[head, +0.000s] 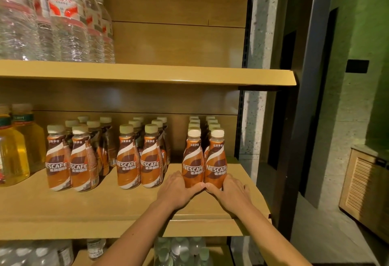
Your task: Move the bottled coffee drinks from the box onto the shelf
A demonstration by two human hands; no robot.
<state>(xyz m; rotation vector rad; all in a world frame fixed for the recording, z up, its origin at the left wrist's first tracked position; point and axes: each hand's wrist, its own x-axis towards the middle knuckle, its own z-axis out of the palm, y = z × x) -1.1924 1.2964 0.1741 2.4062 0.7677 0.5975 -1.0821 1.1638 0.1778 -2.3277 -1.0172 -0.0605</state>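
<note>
Coffee bottles (215, 166) getting seated on middle shelf (105, 202)

Left bottle (192, 164) and right bottle (215, 178) head a double row at the shelf's right end. Best bet: slide both back together, bases flat, labels forward, no tipping. Left hand (179, 189) curls round left bottle's base, right hand (231, 190) round right bottle's base; thumbs meet in front. Box not visible.

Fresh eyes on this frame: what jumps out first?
The left hand holds the left Nescafé bottle and the right hand the right Nescafé bottle, at the right end of the middle shelf. Water bottles crowd the upper shelf's left end.
</note>
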